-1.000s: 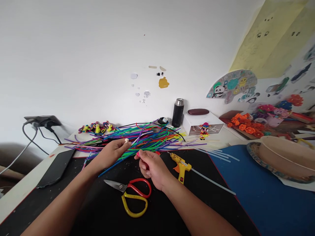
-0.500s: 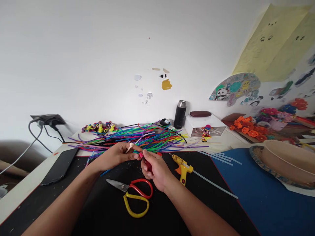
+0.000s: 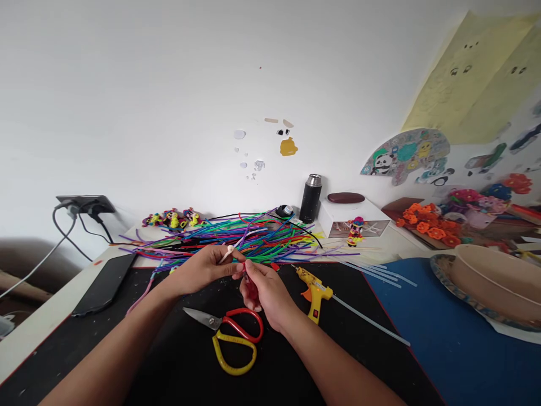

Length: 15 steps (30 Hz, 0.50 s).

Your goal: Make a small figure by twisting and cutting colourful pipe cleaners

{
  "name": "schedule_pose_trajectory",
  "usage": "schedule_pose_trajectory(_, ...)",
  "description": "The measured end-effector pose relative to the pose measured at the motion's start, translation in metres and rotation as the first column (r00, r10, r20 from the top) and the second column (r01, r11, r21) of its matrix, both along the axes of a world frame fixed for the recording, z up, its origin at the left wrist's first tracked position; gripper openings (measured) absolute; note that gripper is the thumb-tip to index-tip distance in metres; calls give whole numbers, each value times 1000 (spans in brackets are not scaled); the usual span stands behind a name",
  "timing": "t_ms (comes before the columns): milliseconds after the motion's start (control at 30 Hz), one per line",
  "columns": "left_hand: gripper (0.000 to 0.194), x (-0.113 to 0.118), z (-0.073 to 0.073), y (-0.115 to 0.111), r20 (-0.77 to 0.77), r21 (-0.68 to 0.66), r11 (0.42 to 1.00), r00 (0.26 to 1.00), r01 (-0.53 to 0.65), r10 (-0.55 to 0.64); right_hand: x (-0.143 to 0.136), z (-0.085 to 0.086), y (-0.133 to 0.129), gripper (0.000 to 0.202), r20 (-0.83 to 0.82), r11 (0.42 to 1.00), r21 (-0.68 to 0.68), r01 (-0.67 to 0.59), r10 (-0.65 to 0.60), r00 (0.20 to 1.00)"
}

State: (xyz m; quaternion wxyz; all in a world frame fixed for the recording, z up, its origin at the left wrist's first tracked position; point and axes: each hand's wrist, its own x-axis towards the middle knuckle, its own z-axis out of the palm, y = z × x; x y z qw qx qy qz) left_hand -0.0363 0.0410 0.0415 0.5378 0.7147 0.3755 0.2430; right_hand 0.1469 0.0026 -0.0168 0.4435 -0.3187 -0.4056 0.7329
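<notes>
Over the black mat, my left hand (image 3: 208, 269) is closed, with a white piece (image 3: 230, 250) with a rounded tip rising between its fingers. Its fingertips meet those of my right hand (image 3: 267, 290) at a small red piece (image 3: 244, 267). My right hand is closed around this red piece, most of which its fingers hide. Scissors with one red and one yellow handle (image 3: 235, 353) lie open below the hands. A yellow glue gun (image 3: 314, 291) with a long clear stick lies right of my right hand. Behind the hands spreads a pile of colourful pipe cleaners (image 3: 262, 234).
A phone (image 3: 103, 283) lies at the left. Small figures (image 3: 173, 219), a black bottle (image 3: 311, 199), a white box (image 3: 359, 214) and one figure (image 3: 355, 232) stand along the back. Clear sticks (image 3: 376, 270), orange flowers (image 3: 429, 223) and a round beige basin (image 3: 499, 282) are at the right.
The view has shifted slightly. My hands have moved a little, the fingertips now closer together over the red piece. A pink and purple strand shows more by my left forearm.
</notes>
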Motion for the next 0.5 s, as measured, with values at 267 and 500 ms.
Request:
schedule_pose_trajectory(267,56,4,-3,-5,45,-23,979,978,-201,202,1,4,0,57,-91,997,-75,-16,10,996)
schedule_pose_trajectory(500,47,4,-3,-1,33,25,974,974,-223,223,4,9,0,58,-84,998,-61,19,-24,996)
